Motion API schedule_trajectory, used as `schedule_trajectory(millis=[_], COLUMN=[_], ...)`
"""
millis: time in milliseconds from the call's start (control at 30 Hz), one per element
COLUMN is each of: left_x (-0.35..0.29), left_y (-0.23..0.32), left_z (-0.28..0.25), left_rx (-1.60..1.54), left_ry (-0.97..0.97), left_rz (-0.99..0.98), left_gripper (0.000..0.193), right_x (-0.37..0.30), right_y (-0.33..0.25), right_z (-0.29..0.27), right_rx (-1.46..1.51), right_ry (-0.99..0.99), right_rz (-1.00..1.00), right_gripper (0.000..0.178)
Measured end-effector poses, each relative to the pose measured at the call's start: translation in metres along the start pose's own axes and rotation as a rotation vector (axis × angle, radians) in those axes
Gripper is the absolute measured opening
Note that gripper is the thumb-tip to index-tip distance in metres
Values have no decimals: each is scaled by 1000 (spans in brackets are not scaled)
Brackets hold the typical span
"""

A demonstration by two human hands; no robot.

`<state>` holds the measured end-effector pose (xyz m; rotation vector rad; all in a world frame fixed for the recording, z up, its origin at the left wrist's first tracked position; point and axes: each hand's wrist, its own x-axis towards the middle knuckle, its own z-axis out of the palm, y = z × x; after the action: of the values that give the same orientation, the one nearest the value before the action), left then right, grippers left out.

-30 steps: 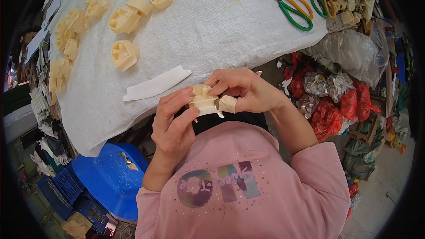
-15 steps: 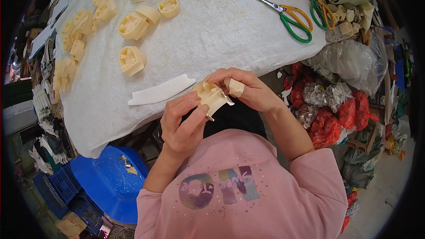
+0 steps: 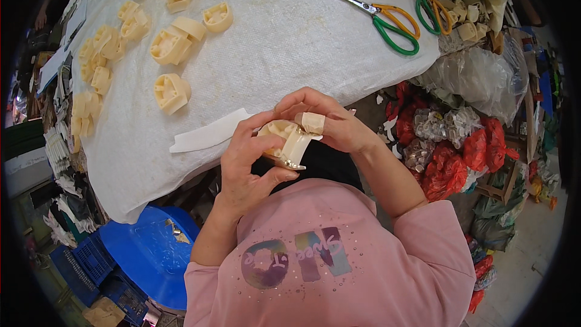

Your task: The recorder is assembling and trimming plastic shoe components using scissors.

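Note:
Between my two hands is a cream plastic molded part (image 3: 295,144), hollow with inner ribs. A shiny gold-toned metal band (image 3: 287,163) runs along its lower edge, toward my body. My left hand (image 3: 241,163) grips the part from the left, a finger reaching over its hollow top and the thumb under the band. Tape is wrapped round a digit of my right hand (image 3: 336,122), which holds the part's upper right side; some of its fingertips are hidden. Just beyond my left hand, a curved white strip (image 3: 209,133) lies on the cloth-covered table (image 3: 260,48).
Several similar cream parts (image 3: 172,93) are spread over the table's left and far side. Scissors with green and orange handles (image 3: 394,35) lie at the right, beside a second pair (image 3: 434,13). A blue basin (image 3: 145,251) stands lower left; red bags (image 3: 445,172) sit at the right.
The cream part has been turned in my hands, and the metal band now lies against its lower side. My left fingers have shifted over its top. The whole view has moved slightly.

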<state>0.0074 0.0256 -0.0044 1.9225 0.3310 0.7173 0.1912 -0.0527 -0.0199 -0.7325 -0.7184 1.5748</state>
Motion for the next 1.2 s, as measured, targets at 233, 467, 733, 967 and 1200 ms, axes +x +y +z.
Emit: schedule_trajectory(millis=[233, 467, 733, 967, 1200], left_x=[2, 3, 18, 19, 9], left_y=[4, -2, -8, -6, -6], left_z=[6, 5, 22, 24, 19], left_rx=[-16, 41, 259, 101, -136], left_ry=[169, 174, 158, 244, 337], left_rz=[-129, -139, -12, -93, -170], left_gripper=[41, 40, 34, 27, 41], right_x=[-5, -32, -32, -49, -91], right_y=[-23, -91, -102, -94, -69], right_z=[-13, -106, -121, -92, -47], right_rx=[-960, -1679, -1989, -1687, -661], right_ry=[412, 983, 879, 939, 810], right_rz=[-231, -411, -249, -180, -145], right_gripper=[24, 35, 54, 69, 62])
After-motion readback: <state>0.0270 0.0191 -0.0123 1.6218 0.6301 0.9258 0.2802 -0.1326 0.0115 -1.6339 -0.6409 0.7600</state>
